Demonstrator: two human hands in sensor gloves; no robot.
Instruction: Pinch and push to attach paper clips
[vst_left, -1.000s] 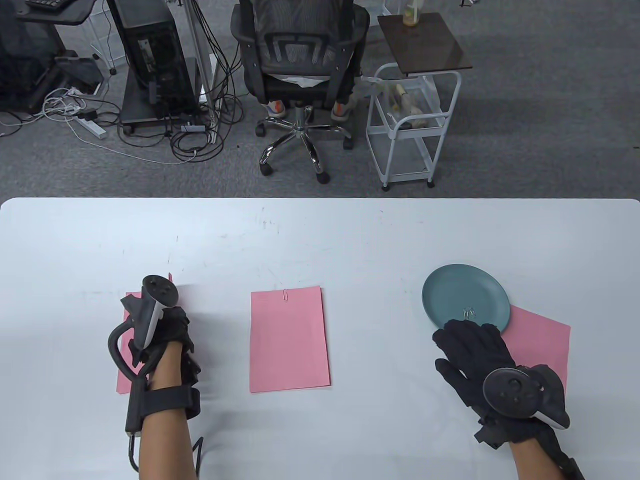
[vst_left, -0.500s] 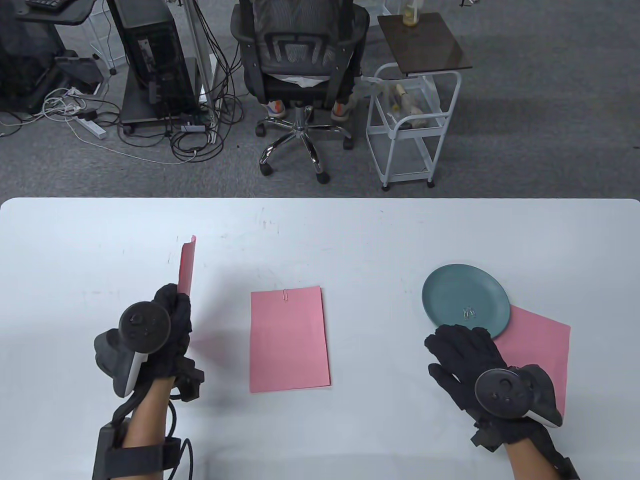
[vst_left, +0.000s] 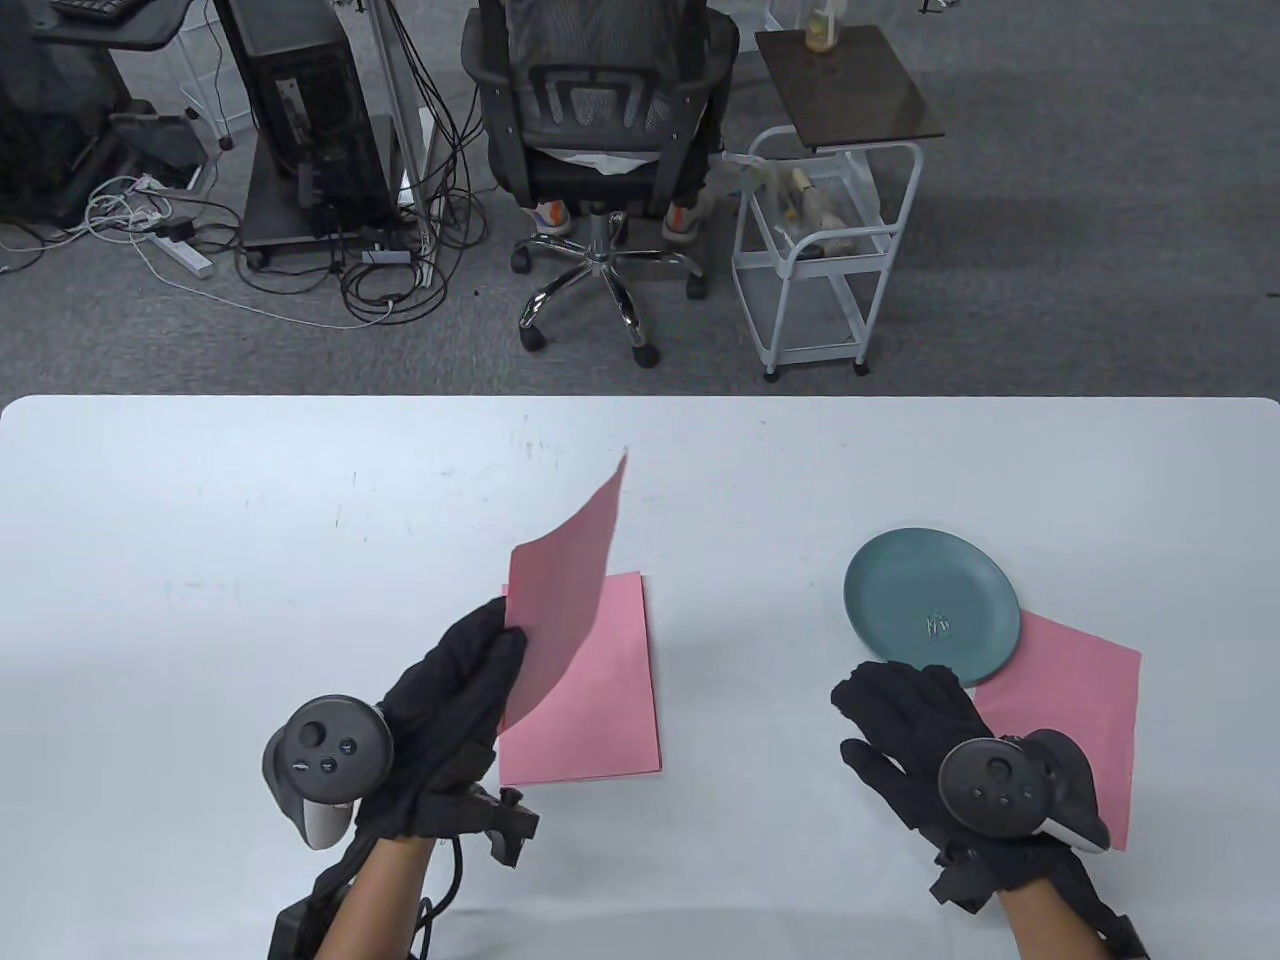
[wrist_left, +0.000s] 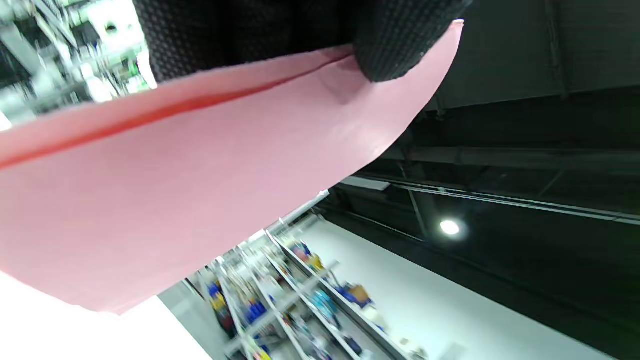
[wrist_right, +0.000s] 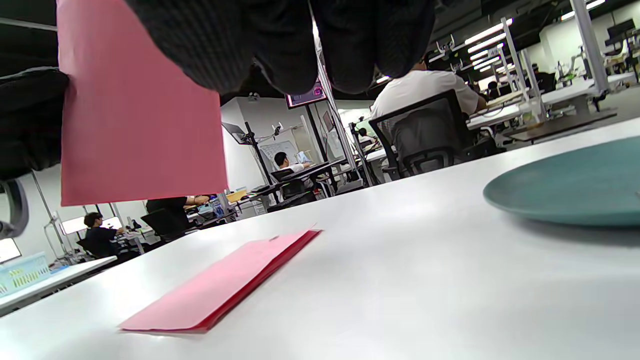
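Note:
My left hand (vst_left: 500, 640) pinches the lower edge of a pink paper (vst_left: 565, 585) and holds it tilted in the air over the pink stack (vst_left: 610, 720) lying at the table's centre. The left wrist view shows a gloved fingertip (wrist_left: 395, 50) pressed on this pink paper (wrist_left: 200, 190). A teal plate (vst_left: 900, 580) at the right holds a few paper clips (vst_left: 937, 627). My right hand (vst_left: 885, 705) lies flat and open just in front of the plate, beside another pink sheet (vst_left: 1080, 690). From the right wrist I see the raised paper (wrist_right: 140, 110), the stack (wrist_right: 225, 285) and the plate (wrist_right: 575, 195).
The white table (vst_left: 250, 500) ends at a far edge. Beyond it stand an office chair (vst_left: 595, 130) with a person seated, a white cart (vst_left: 825, 250) and a computer tower (vst_left: 300, 110) with cables on the floor.
My left hand lifted the pink paper from the table's left side and carried it right, over the centre stack, hiding that stack's clip. My right hand slid slightly back from the plate.

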